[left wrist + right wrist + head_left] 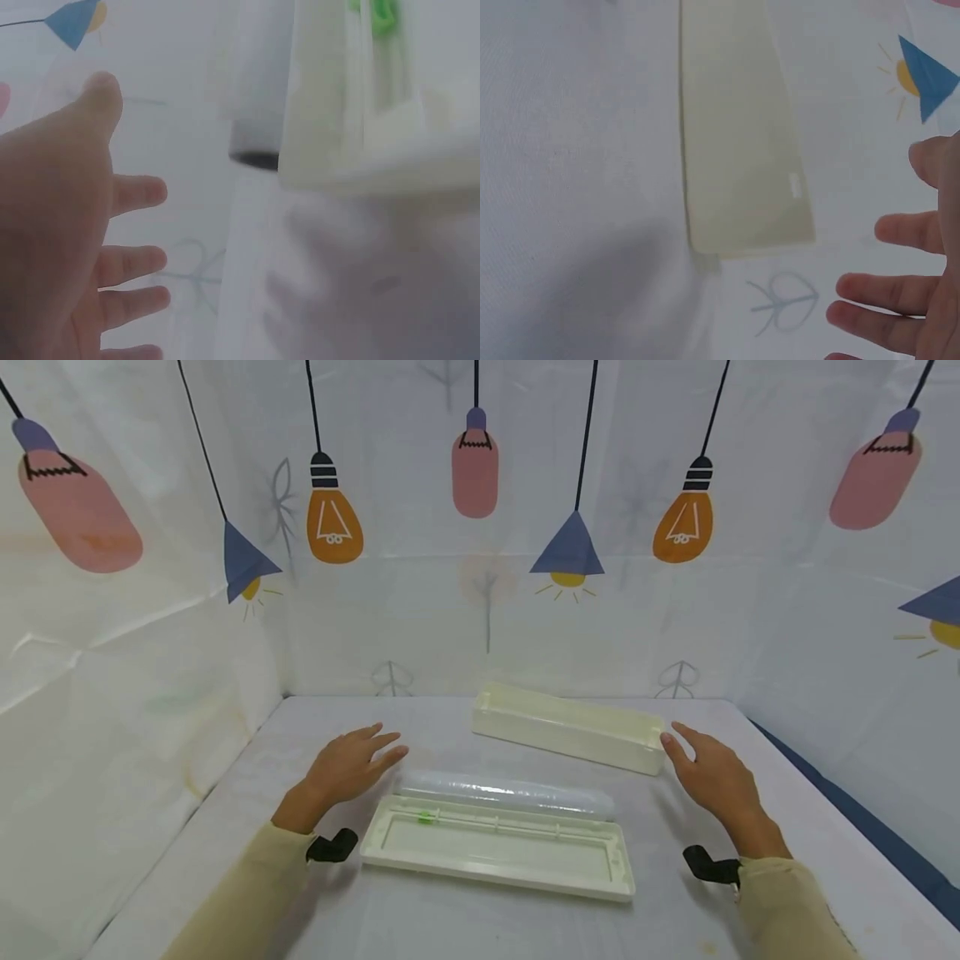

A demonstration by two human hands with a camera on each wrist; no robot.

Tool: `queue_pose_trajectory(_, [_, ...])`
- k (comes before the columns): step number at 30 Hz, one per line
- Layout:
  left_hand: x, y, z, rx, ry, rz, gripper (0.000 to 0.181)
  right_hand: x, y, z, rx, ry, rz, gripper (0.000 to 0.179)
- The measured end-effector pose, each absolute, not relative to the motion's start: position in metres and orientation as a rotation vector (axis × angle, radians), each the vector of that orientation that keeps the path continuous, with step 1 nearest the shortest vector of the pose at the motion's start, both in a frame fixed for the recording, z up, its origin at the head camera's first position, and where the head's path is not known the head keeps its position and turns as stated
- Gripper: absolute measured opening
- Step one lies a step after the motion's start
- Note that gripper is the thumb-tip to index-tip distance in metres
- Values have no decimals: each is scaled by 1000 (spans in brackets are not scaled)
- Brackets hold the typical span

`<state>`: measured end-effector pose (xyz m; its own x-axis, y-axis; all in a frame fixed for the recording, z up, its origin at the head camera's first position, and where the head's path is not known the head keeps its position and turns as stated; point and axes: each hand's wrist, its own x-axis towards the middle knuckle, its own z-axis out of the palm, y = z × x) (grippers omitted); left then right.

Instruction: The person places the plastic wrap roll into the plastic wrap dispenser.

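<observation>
A cream rectangular plastic lid (495, 845) lies near on the white tabletop (450, 931), a shiny translucent film roll (502, 793) just beyond. The hands, left (348, 766) and right (716, 777), are well apart, fingers extended; a long cream plastic box (555, 735) sits far right.

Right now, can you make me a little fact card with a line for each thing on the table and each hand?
Long cream box: at the back, lying at a slant
Shallow cream tray: at the front
Green piece: in the tray, toward its left end
Shiny roll: lying between tray and box
Left hand: holding nothing, near the roll's left end
Right hand: holding nothing, near the box's right end
</observation>
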<state>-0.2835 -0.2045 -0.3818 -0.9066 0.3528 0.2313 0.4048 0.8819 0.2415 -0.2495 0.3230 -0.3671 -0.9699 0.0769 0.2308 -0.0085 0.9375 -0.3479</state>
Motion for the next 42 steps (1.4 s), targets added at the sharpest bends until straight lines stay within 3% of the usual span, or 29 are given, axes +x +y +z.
queue_pose_trajectory(12, [-306, -177, -371, -611, -2924, -674, 58, -253, 323, -387, -186, -2759, 590, 57])
queue_pose_trajectory(27, [-343, -143, -376, -579, -2862, -1159, 46, -264, 321, -408, -234, -2686, 872, 51])
queue_pose_trajectory(37, [-365, -130, -387, -458, -2913, -1182, 43, -269, 320, -406, -338, -2678, 1000, 56])
queue_pose_trajectory(42, [-372, -124, -390, -337, -2914, -1377, 45, -268, 316, -406, -360, -2673, 1157, 67])
